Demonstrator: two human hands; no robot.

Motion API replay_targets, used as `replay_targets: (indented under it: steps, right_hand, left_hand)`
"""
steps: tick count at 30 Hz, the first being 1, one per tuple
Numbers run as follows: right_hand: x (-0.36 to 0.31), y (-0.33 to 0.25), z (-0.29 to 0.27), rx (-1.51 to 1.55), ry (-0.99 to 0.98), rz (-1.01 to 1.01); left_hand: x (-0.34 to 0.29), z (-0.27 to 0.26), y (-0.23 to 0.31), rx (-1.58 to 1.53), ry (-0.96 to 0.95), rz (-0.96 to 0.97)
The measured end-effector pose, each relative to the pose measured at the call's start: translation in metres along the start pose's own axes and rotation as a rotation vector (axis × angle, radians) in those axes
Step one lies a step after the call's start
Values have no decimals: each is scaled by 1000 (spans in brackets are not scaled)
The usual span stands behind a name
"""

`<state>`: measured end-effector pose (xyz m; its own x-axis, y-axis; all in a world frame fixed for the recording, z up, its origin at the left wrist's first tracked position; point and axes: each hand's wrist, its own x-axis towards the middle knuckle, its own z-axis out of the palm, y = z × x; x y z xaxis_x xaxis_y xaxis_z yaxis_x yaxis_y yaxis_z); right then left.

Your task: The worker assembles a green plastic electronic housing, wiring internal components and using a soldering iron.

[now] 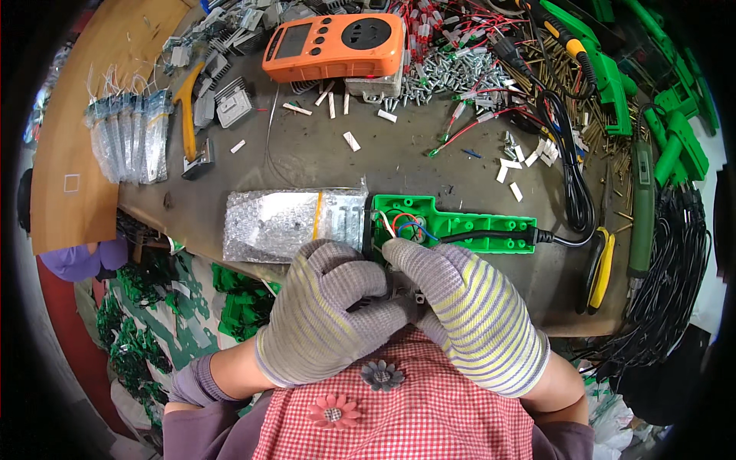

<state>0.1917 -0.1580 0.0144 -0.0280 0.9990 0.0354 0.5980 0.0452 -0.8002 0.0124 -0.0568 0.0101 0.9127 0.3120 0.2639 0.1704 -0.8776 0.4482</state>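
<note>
Both my hands wear grey-and-yellow striped knit gloves and meet at the table's front edge. My left hand (330, 310) is closed, thumb and fingers curled towards the right hand. My right hand (479, 318) pinches just below the wires; a small greyish piece (418, 297) shows between the hands, mostly hidden by the fingers. Right behind them lies an open green plastic housing half (498, 225) with red, white and blue wires (409, 225) and a black cable (479, 235) along its handle. To its left, against it, is a bubble-wrapped flat part (268, 228) with a yellow band.
An orange meter (337, 47) stands at the back beside loose screws (460, 73) and red-wired connectors. A yellow-handled tool (186, 111) and wrapped parts (134, 134) lie left. Right are yellow-handled pliers (602, 268), a green electric screwdriver (641, 207) and bundled black cables (675, 253).
</note>
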Motion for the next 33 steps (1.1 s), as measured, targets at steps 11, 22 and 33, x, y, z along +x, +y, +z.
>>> replay_targets:
  steps: [11, 22, 33]
  right_hand:
    - [1, 0, -1, 41, -4, 48]
    - [0, 4, 0, 51, 26, 39]
    - [15, 2, -39, 165, -174, 105]
  left_hand:
    - [8, -1, 4, 91, -64, -78]
    - [-4, 6, 11, 191, -56, -77]
    - [2, 1, 16, 347, -213, 10]
